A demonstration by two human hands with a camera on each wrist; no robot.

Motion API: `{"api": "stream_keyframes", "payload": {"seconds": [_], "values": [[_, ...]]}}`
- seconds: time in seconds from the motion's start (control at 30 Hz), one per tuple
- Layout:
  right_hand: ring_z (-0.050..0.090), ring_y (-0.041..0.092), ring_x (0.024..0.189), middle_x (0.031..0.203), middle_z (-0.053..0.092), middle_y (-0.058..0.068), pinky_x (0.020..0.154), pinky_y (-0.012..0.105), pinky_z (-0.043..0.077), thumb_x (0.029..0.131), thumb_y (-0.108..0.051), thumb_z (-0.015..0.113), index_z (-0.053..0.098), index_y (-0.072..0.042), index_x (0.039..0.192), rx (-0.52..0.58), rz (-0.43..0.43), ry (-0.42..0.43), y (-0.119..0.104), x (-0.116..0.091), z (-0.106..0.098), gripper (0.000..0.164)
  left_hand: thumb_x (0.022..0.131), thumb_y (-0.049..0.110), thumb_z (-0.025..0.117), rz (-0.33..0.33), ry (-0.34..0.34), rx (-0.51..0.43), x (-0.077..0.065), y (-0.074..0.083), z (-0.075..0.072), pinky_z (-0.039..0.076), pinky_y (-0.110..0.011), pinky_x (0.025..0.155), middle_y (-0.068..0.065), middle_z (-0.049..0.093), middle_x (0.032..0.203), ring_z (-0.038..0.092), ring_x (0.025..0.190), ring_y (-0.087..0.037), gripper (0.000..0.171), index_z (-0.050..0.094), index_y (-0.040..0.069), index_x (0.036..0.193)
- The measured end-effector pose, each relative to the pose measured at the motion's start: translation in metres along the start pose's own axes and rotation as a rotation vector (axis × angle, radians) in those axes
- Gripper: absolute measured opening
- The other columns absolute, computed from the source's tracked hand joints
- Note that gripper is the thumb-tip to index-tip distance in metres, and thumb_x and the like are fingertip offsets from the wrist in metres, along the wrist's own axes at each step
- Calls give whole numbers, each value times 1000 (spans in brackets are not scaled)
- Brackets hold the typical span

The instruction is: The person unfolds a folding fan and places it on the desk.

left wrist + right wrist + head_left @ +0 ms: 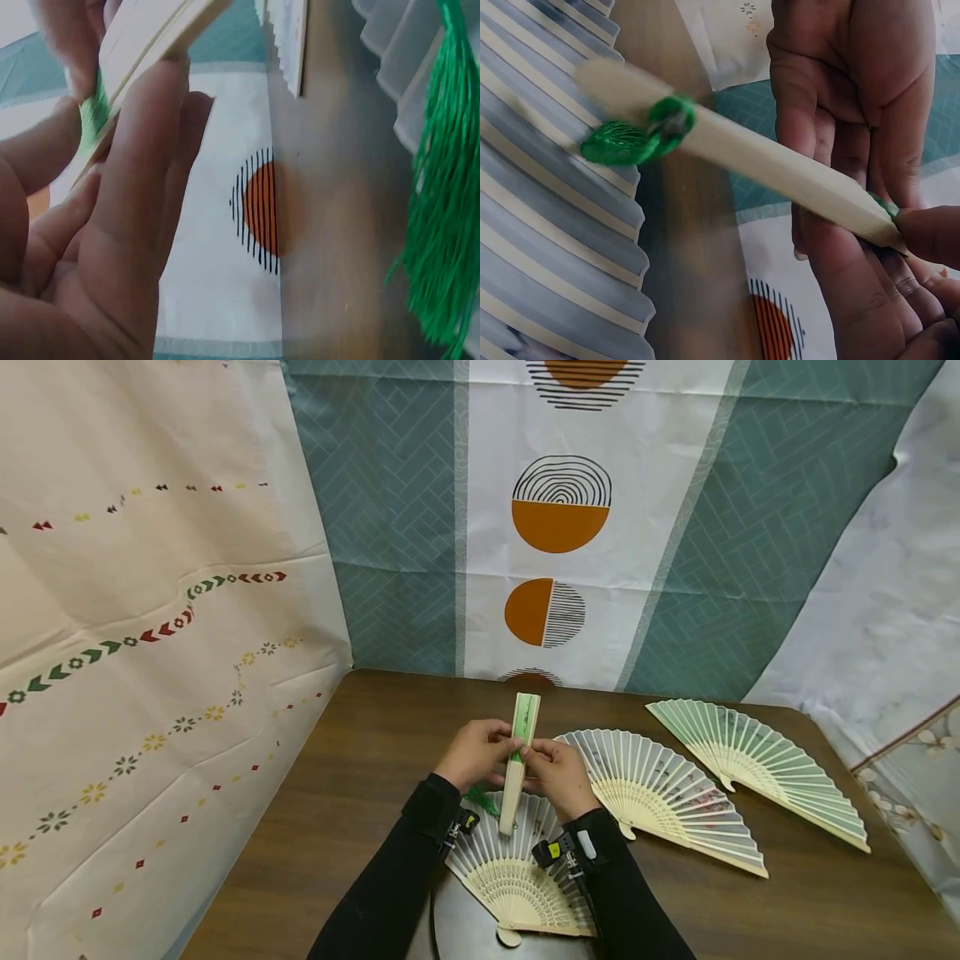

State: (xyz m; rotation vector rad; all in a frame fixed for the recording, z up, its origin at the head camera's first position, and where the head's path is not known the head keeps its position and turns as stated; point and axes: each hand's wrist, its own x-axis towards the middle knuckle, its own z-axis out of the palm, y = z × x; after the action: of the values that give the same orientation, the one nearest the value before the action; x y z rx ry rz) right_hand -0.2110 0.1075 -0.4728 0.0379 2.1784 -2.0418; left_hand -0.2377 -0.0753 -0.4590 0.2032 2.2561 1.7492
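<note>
A closed folding fan with pale ribs stands nearly upright between my hands, above the table. My left hand pinches its middle from the left, and my right hand pinches it from the right. A green band wraps the fan where the fingers meet. From its lower end hangs a green tassel, joined by a green loop in the right wrist view. Below the hands, a spread white fan lies partly hidden by the forearms.
On the right of the brown table lie a spread white fan with a printed pattern and a spread pale green fan. Patterned cloths hang behind and beside the table. A grey surface shows at the front edge.
</note>
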Motion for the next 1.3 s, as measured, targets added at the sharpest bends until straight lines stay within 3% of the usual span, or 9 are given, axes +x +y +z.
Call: {"api": "stream_keyframes", "payload": {"seconds": [0.17, 0.43, 0.7, 0.97, 1.07, 1.2, 1.3], "values": [[82, 9, 89, 116, 86, 22, 70, 19, 67, 117, -11, 64, 73, 9, 140, -22, -4, 9, 1, 1, 0, 32, 115, 14, 69, -4, 43, -32, 0, 1, 4, 72, -36, 65, -17, 77, 114, 78, 94, -21, 21, 75, 0, 130], [82, 10, 89, 119, 84, 27, 69, 19, 67, 116, -8, 65, 72, 11, 140, -28, -16, 66, -1, 0, 2, 32, 116, 12, 67, -21, 63, -87, 2, 0, 4, 71, -34, 64, -22, 81, 120, 77, 90, -21, 18, 73, -2, 125], [78, 6, 83, 118, 84, 27, 67, 17, 65, 115, -8, 66, 70, 13, 141, 2, 3, 122, -3, -3, 2, 34, 116, 11, 67, -22, 98, -150, 2, -1, 5, 68, -30, 59, -6, 74, 98, 66, 83, -17, 15, 72, -3, 117], [73, 3, 80, 130, 80, 32, 65, 15, 63, 116, -10, 66, 69, 14, 143, 20, 2, 219, -4, -3, -3, 36, 116, 7, 64, 1, 162, -218, 2, 0, 1, 71, -34, 61, -3, 69, 90, 61, 81, -18, 14, 68, -5, 111], [71, 3, 78, 120, 83, 26, 65, 16, 64, 116, -9, 66, 68, 15, 142, 52, -9, 251, -4, -1, -5, 35, 117, 6, 63, 10, 183, -247, 3, 2, -1, 74, -40, 67, -2, 66, 87, 60, 80, -18, 13, 66, -3, 108], [68, 3, 75, 94, 82, 2, 64, 16, 63, 116, -9, 65, 69, 16, 137, 110, -20, 286, -6, 0, -9, 33, 118, 5, 61, 21, 199, -284, 3, 4, -4, 75, -55, 79, -1, 64, 89, 60, 81, -21, 16, 61, 0, 102], [68, 3, 74, 87, 77, -7, 63, 16, 63, 116, -9, 66, 69, 16, 135, 138, -18, 307, -7, 1, -11, 32, 118, 5, 60, 26, 208, -306, 2, 5, -4, 74, -62, 84, -1, 63, 90, 58, 82, -23, 21, 56, 3, 97]]}}
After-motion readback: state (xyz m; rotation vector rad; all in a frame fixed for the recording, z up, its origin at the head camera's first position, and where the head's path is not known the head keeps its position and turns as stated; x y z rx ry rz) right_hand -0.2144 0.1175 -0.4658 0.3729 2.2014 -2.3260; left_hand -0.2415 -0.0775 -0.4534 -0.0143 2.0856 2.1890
